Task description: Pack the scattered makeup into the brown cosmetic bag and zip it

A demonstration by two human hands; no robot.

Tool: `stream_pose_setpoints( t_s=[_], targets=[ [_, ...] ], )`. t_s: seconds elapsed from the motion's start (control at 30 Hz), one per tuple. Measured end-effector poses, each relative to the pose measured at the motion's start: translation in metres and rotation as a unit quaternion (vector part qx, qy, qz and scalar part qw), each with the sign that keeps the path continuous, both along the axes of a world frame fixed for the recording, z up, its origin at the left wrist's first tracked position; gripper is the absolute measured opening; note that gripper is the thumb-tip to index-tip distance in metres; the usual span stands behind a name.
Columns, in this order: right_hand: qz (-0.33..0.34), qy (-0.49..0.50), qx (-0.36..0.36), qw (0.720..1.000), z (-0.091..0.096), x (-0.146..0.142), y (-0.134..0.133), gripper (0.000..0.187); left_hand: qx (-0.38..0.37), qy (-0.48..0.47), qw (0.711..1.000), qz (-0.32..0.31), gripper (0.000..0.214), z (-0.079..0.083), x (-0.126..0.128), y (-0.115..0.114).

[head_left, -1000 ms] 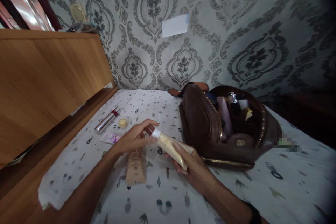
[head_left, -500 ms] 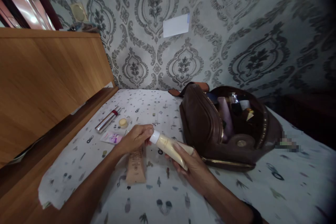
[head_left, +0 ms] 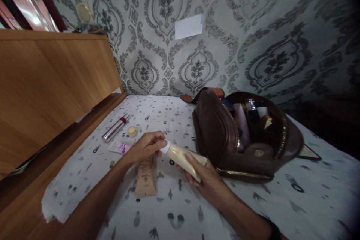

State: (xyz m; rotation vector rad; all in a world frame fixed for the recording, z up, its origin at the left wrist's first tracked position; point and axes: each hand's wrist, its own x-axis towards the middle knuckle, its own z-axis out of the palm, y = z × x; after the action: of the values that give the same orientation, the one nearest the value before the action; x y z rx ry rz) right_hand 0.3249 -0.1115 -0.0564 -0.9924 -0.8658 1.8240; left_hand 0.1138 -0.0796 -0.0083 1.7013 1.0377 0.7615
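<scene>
A pale cream-coloured squeeze tube is tilted in front of me, its white cap pointing up and left. My right hand wraps round the tube's body. The fingers of my left hand are closed on the white cap. Below my left wrist a beige tube lies on the printed sheet, its upper end partly covered by the hand. Left of that hand are a white and purple tube, a small round cream-coloured pot and a silver cylinder with a red band.
A brown bag stands unzipped at the right, with several bottles and a pink tube inside. A flat dark-edged item lies beside it. A wooden panel borders the left; patterned wallpaper rises behind.
Both hands stay nearly in place on the tube. The fingers of my left hand have shifted slightly around the cap.
</scene>
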Motion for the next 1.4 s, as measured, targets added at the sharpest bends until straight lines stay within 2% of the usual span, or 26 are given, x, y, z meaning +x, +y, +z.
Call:
stream_pose_setpoints(
  t_s=[0.17, 0.4, 0.63, 0.8, 0.9, 1.0, 1.07, 1.17, 1.3, 1.4],
  targets=[
    [0.0, -0.007, 0.014, 1.0, -0.0004, -0.0004, 0.0, 0.058, 0.048, 0.055, 0.997, 0.02, 0.056, -0.0024, 0.0008, 0.0],
    [0.001, -0.002, 0.013, 1.0, 0.0022, 0.0002, 0.0002, 0.06, 0.056, 0.017, 0.998, 0.006, 0.061, -0.0026, 0.0003, 0.0009],
    [-0.005, 0.001, 0.001, 1.0, 0.0003, 0.0, 0.001, 0.06, 0.003, -0.016, 1.0, -0.006, 0.042, 0.0013, -0.0012, -0.0001],
    [-0.005, 0.003, 0.0, 1.0, 0.0007, -0.0002, 0.0005, 0.058, 0.0, -0.024, 1.0, -0.01, 0.041, 0.0001, -0.002, 0.0012],
    [0.0, -0.004, 0.01, 1.0, 0.0024, -0.0002, -0.0007, 0.058, 0.035, 0.021, 0.999, 0.007, 0.045, -0.0021, -0.0017, 0.0019],
    [0.0, -0.001, 0.014, 1.0, 0.0033, -0.0006, -0.0008, 0.057, 0.064, 0.033, 0.997, -0.002, 0.049, -0.0021, -0.0028, 0.0015],
    [-0.002, 0.005, 0.013, 1.0, 0.0023, -0.0007, -0.0001, 0.057, 0.046, 0.011, 0.999, -0.021, 0.046, 0.0, -0.0038, 0.0002],
    [-0.005, 0.01, 0.009, 1.0, -0.0008, -0.0007, 0.0012, 0.057, 0.012, -0.012, 0.999, -0.038, 0.058, 0.0039, -0.0038, -0.0017],
    [0.001, 0.008, 0.018, 1.0, -0.0028, -0.0001, 0.0013, 0.056, -0.019, -0.043, 0.999, -0.022, 0.043, 0.0022, -0.0018, -0.0001],
    [0.0, -0.001, 0.014, 1.0, -0.0007, 0.0, 0.0002, 0.057, -0.018, -0.035, 0.999, -0.018, 0.045, -0.0019, -0.0023, 0.0027]
  ],
)
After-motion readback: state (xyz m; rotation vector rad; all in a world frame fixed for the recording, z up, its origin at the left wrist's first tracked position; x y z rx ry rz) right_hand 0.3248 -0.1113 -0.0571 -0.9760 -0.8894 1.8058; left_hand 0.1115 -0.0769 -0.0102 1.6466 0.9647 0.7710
